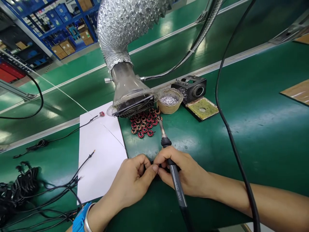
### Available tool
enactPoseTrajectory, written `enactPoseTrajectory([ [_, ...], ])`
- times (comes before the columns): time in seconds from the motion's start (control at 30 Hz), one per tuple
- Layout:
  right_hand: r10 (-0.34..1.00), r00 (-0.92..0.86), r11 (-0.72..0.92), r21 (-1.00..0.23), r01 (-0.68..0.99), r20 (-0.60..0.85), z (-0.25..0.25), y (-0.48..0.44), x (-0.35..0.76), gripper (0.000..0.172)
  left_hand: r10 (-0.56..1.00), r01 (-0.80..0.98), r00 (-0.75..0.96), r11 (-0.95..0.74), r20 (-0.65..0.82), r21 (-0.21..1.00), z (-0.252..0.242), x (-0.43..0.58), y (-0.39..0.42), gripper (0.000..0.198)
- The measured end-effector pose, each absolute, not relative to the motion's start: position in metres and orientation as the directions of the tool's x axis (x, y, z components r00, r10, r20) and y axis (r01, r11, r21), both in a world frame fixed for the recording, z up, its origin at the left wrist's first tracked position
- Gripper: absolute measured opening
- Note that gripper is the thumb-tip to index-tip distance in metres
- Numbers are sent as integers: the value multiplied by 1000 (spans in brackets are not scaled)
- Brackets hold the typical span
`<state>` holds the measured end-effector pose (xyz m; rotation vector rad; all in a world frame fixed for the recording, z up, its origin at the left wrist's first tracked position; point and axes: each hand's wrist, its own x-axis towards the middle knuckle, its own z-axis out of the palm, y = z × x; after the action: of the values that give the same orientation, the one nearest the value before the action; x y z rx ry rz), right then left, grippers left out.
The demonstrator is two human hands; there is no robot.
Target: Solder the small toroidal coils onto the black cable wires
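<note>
Head view. Your right hand [181, 172]: grip closed round a black cylindrical soldering iron [175, 180], its steel tip [161, 127] just beside a pile of red-and-copper wound toroid coils [145, 122]. Your left hand [129, 180]: narrow grip, thumb and fingers pinching a small dark item [148, 168], mostly hidden between both hands, so exact part unclear. Both hands sit over a green matte desk [229, 138]. To their left, a white paper sheet [101, 151] with thin black wires [84, 167] lying across it. Past the coils: clear plastic fume hood [127, 88] on a crinkled foil duct [116, 32], round tub of silver solder [169, 101], black metal block [189, 88], yellow-stained metal plate [202, 109]. Bottom left, a tangled bunch of black cables [21, 190].
</note>
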<state>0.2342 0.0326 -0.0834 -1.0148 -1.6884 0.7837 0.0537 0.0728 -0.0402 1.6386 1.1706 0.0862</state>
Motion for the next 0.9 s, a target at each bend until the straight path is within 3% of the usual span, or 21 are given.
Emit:
enactPoseTrajectory([
  [0.13,881,-171,472,-832,292,441,-83,31,235,23,699,602,540,69,-469,795,-42,49,73,31],
  [0.23,820,-196,571,-740,357,538,-80,32,237,28,708,602,532,70,-464,796,-44,44,72,30],
  [0.33,717,-340,689,-542,481,609,-73,34,239,32,737,599,509,67,-444,798,-45,42,69,32],
  [0.47,612,-513,747,-228,625,602,-61,35,242,34,749,563,510,81,-423,822,-44,44,65,35],
  [0.53,636,-487,724,-244,646,598,-59,33,244,31,736,576,501,107,-454,810,-43,46,62,38],
  [0.63,707,-362,677,-434,594,608,-60,30,247,28,753,647,448,100,-482,756,-41,50,57,40],
  [0.73,723,-279,681,-586,438,632,-64,26,247,29,796,689,426,22,-430,724,-40,51,51,30],
  [0.8,719,-294,693,-621,367,629,-68,23,245,31,811,711,436,-44,-390,702,-39,48,49,22],
  [0.9,691,-353,722,-576,382,631,-75,22,242,34,806,723,480,-139,-347,677,-37,43,47,19],
])
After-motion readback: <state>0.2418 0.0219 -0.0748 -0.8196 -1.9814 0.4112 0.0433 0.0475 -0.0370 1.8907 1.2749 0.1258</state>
